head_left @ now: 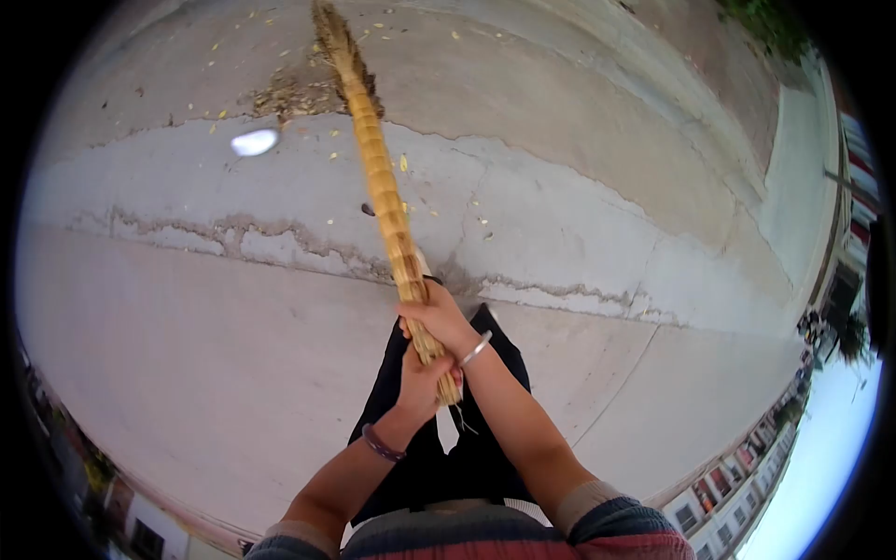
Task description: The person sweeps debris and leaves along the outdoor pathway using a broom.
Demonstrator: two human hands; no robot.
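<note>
A long straw broom (pixel 381 182) reaches from my hands up to the far ground, its handle bound in ridged yellow bands. Higher on the handle, my right hand (pixel 439 317) is closed around it, with a silver bangle at the wrist. Below it, my left hand (pixel 420 381) grips near the handle's end, a dark beaded bracelet on that wrist. The dark, ragged bristles (pixel 338 33) meet the pavement beside a heap of dry leaves (pixel 297 94).
A glossy white object (pixel 255 142) lies left of the broom. Scattered yellow leaves dot the pavement (pixel 560 215). A rough, broken seam (pixel 271 241) crosses the ground ahead of my feet. Buildings (pixel 747 485) line the right edge, and green plants (pixel 767 26) grow at the upper right.
</note>
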